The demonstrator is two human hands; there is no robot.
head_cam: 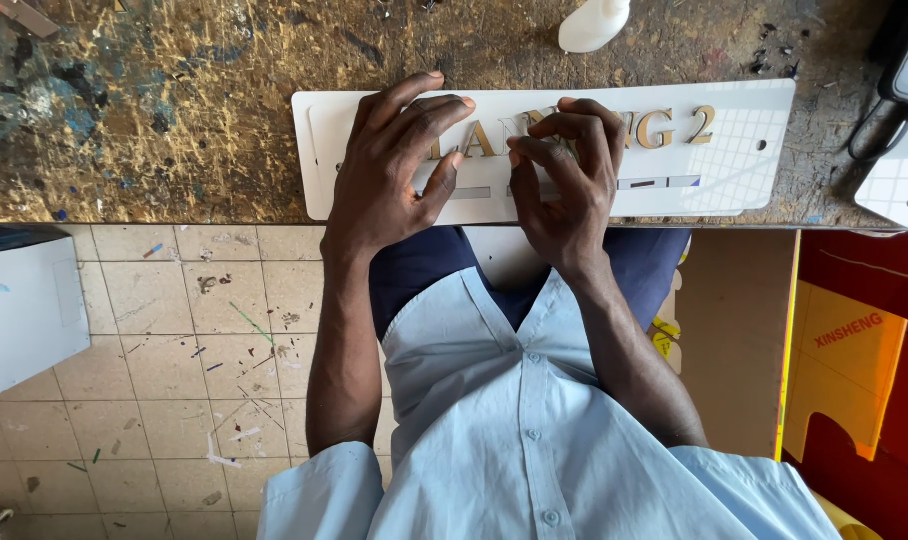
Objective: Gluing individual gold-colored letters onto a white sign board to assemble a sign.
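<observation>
Fingertips (515, 152) of the right hand (566, 190) curl shut, pinching at a small gold letter (564, 148) mostly hidden beneath them, on the long white rectangular plastic sign plate (744, 160) lying along the near edge of the paint-stained wooden workbench (174, 110). At nine o'clock from them, the left hand (394, 170) lies spread and flat, fingers open, pressing the plate down over its gold lettering. Both bare forearms run back toward six o'clock, and a white plastic bottle (592, 24) lies at twelve o'clock.
</observation>
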